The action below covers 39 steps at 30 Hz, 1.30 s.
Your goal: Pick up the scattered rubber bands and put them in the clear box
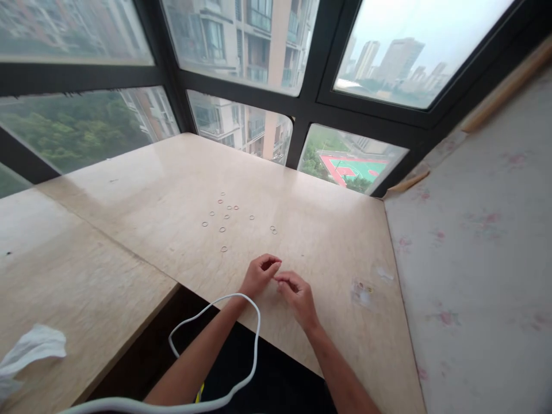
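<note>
1. The left hand and the right hand meet at lower centre of the frame, fingertips pinched together; whatever they pinch is too small to make out.
2. Small rings lie scattered on the pale tabletop just above the hands, at centre frame, apart from both.
3. A white cable loops over the left forearm at the bottom.
4. A crumpled white tissue sits at lower left.

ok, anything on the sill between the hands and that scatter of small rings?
Nothing visible. Bare stone surface lies between the left hand, the right hand and the small rings. The white cable loops behind the hands, near the wrists.
</note>
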Motion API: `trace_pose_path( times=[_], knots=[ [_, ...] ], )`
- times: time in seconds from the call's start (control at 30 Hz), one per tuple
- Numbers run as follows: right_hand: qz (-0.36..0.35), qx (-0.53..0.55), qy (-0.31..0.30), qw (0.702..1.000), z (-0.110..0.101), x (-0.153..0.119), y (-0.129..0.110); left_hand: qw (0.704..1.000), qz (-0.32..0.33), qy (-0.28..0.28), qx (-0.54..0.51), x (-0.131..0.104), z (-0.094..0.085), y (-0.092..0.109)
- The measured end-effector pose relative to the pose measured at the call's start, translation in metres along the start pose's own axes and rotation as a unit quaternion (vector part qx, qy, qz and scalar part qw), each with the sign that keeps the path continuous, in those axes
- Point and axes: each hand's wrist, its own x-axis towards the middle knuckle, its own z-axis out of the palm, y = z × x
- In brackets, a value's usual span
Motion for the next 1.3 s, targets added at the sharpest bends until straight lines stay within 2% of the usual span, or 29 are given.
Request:
trace_pose_path(
  times=[0.13,0.2,0.27,0.3,0.4,0.57,0.67,0.77,0.9,1.0,1.1,1.2,1.3],
  knots=[
    [-0.016,-0.025,0.018,0.999,0.012,0.043,-0.018,0.99,0.102,-0.033,0.087,-0.009,0.001,-0.004],
    [-0.049,-0.062,-0.012,0.997,0.028,0.067,-0.029,0.987,0.111,-0.045,0.109,-0.01,0.002,-0.006],
    [-0.089,-0.135,-0.071,0.984,0.049,0.092,-0.037,0.988,0.094,-0.043,0.118,-0.011,0.002,-0.008],
    [-0.106,-0.191,-0.107,0.97,0.062,0.105,-0.039,0.989,0.085,-0.043,0.117,-0.011,0.001,-0.008],
    [-0.132,-0.359,-0.199,0.902,0.1,0.141,-0.038,0.991,0.084,-0.05,0.094,-0.012,-0.002,-0.006],
    [-0.133,-0.477,-0.26,0.829,0.147,0.182,-0.025,0.993,0.074,-0.05,0.073,-0.014,-0.006,-0.004],
    [-0.139,-0.542,-0.294,0.775,0.161,0.192,-0.023,0.994,0.06,-0.058,0.072,-0.015,-0.007,-0.006],
    [-0.149,-0.585,-0.324,0.728,0.166,0.197,-0.024,0.994,0.058,-0.055,0.069,-0.014,-0.007,-0.005],
    [-0.152,-0.618,-0.346,0.689,0.165,0.199,-0.028,0.994,0.081,-0.047,0.054,-0.013,-0.009,-0.002],
    [-0.148,-0.623,-0.345,0.686,0.16,0.197,-0.029,0.994,0.089,-0.043,0.048,-0.013,-0.01,0.0],
    [-0.137,-0.61,-0.337,0.704,0.151,0.193,-0.028,0.993,0.1,-0.044,0.041,-0.013,-0.01,0.001],
    [-0.122,-0.582,-0.32,0.738,0.136,0.185,-0.025,0.992,0.113,-0.046,0.034,-0.013,-0.009,-0.001],
    [-0.111,-0.537,-0.284,0.787,0.116,0.175,-0.023,0.992,0.112,-0.043,0.041,-0.012,-0.007,-0.005]
  ],
)
